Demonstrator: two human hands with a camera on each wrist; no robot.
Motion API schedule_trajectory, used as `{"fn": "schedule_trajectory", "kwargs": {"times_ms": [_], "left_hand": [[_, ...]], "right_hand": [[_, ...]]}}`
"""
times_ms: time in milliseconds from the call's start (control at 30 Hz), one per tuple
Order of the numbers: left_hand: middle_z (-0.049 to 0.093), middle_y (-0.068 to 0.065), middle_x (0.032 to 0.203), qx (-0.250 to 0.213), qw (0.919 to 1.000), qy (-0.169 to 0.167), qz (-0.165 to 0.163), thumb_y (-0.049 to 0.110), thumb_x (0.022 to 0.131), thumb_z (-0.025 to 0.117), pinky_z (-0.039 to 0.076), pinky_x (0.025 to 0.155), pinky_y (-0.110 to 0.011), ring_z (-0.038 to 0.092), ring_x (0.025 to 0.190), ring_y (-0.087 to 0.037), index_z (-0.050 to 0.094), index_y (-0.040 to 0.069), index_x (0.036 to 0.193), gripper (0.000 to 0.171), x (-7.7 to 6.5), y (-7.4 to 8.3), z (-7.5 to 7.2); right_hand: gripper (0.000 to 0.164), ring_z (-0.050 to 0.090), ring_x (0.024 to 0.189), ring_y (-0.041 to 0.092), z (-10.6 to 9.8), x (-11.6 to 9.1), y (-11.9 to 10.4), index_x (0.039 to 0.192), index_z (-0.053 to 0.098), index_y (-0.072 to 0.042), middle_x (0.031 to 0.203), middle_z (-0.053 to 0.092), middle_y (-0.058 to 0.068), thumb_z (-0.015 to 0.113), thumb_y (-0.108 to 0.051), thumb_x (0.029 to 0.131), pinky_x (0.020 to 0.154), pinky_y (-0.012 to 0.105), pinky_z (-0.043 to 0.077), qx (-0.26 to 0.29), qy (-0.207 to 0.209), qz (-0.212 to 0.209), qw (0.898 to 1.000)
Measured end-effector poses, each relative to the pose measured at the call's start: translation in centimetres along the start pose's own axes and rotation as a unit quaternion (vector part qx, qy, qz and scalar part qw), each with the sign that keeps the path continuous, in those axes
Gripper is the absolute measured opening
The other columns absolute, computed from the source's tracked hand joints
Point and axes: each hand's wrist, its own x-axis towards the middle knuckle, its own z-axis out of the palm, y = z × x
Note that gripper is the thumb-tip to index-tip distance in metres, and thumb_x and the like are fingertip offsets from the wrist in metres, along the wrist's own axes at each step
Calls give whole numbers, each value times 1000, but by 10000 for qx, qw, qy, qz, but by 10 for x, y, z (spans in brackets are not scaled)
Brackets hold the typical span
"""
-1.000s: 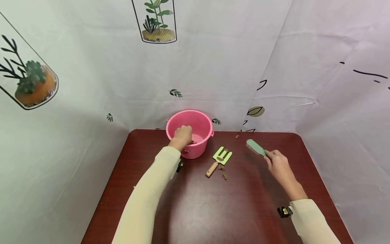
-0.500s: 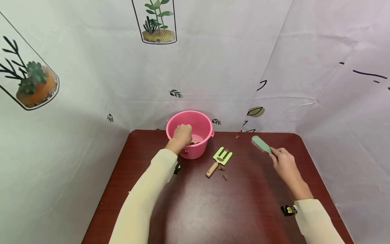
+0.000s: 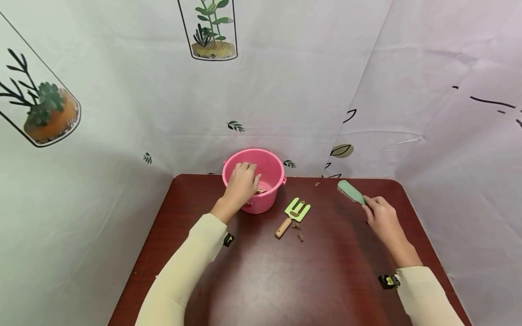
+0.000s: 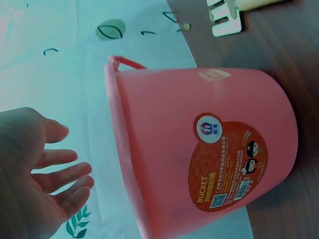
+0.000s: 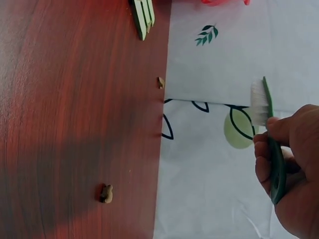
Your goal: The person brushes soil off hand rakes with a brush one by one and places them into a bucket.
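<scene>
My left hand (image 3: 241, 184) is over the rim of a pink bucket (image 3: 266, 203), its fingers loosely spread. In the left wrist view, that hand (image 4: 42, 174) holds nothing and shows apart from the bucket's wall (image 4: 159, 139). Some brown bits (image 3: 260, 191) lie inside the bucket. On the right, my right hand (image 3: 384, 222) grips a green brush (image 3: 350, 191) by its handle, raised above the table. The right wrist view shows its pale bristles (image 5: 258, 102) facing away from the palm, with thumb and fingers wrapped round the handle (image 5: 277, 174).
A small hand fork (image 3: 297, 209) with green tines and a wooden handle lies right of the bucket. Brown curled scraps (image 3: 300, 237) are scattered around it, with another scrap (image 3: 317, 184) near the table's back edge. Patterned white cloth (image 3: 302, 90) hangs behind the table (image 3: 285, 280).
My left hand's fist has loosened, its fingers spreading, and the left forearm has drawn back slightly toward me. My right hand has shifted a little to the right with the brush.
</scene>
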Motion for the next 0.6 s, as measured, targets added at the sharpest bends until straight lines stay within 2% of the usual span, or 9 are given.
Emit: {"fn": "schedule_trajectory", "kwargs": {"times_ms": [100, 200, 267, 333, 400, 500, 600], "left_hand": [[65, -21, 126, -112, 9990, 307, 315, 20, 99, 68, 49, 103, -48, 58, 116, -37, 62, -3, 133, 42, -10, 3, -1], [67, -19, 125, -207, 9924, 881, 836, 18, 97, 70, 49, 102, -47, 59, 114, -35, 63, -3, 132, 42, -19, 5, 3], [67, -18, 124, -295, 9824, 1354, 1248, 17, 96, 70, 50, 100, -47, 60, 113, -34, 64, -3, 130, 41, -25, 6, 9], [68, -17, 122, -391, 9682, 1822, 1668, 15, 93, 71, 51, 97, -46, 61, 112, -34, 65, -3, 128, 40, -31, 7, 16], [68, -17, 122, -506, 9545, 2146, 2009, 13, 91, 72, 52, 96, -46, 61, 111, -34, 66, -3, 126, 40, -38, 7, 22], [68, -17, 121, -630, 9378, 2425, 2404, 12, 88, 73, 52, 97, -46, 62, 109, -35, 66, -3, 125, 40, -46, 8, 30], [67, -19, 120, -736, 9267, 2496, 2710, 13, 88, 71, 51, 100, -44, 62, 108, -36, 66, -4, 123, 39, -53, 9, 36]], "right_hand": [[30, 62, 76, 38, 1, 1, 1, 116, 68, 16, 92, 62, 27, 73, 10, 87, 65, 53, 52, 2, 82, -133, 9999], [30, 62, 76, 37, 2, 0, 2, 116, 68, 16, 91, 62, 26, 73, 10, 86, 64, 52, 52, -15, 153, -216, 9996], [31, 62, 76, 37, 3, -1, 3, 116, 69, 15, 92, 62, 26, 74, 10, 86, 63, 52, 52, -25, 168, -233, 9996], [31, 62, 76, 37, 4, -3, 5, 115, 69, 15, 91, 62, 25, 75, 11, 84, 63, 52, 53, -26, 209, -280, 9994], [32, 63, 76, 36, 6, -5, 6, 114, 70, 15, 91, 62, 25, 75, 12, 83, 63, 52, 53, -18, 251, -339, 9991], [32, 63, 76, 35, 8, -7, 6, 114, 70, 15, 91, 63, 24, 76, 12, 83, 64, 51, 54, -12, 228, -377, 9990], [33, 63, 76, 34, 9, -8, 5, 114, 70, 14, 92, 63, 23, 77, 11, 82, 63, 50, 54, -12, 159, -348, 9993]]}}
